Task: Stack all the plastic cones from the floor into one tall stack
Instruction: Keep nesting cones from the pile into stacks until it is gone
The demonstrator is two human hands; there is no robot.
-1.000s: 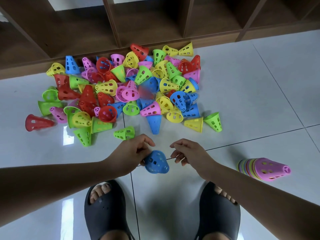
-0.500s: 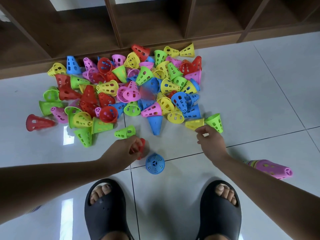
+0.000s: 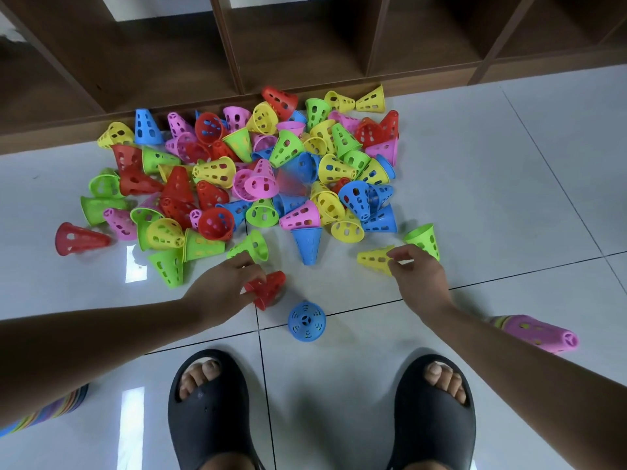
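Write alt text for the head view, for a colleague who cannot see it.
The left hand grips a red cone and the right hand pinches a yellow cone at the near edge of a heap of coloured cones on a tiled floor. A blue cone stands upright between the hands; a pink-topped stack lies at right.

Cone pile (image 3: 258, 174) crowding floor ahead, bare tile (image 3: 509, 184) open rightward, blue cone (image 3: 306, 321) upright between feet and pile

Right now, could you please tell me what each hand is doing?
Left hand: grips a red cone.
Right hand: pinches a yellow cone.
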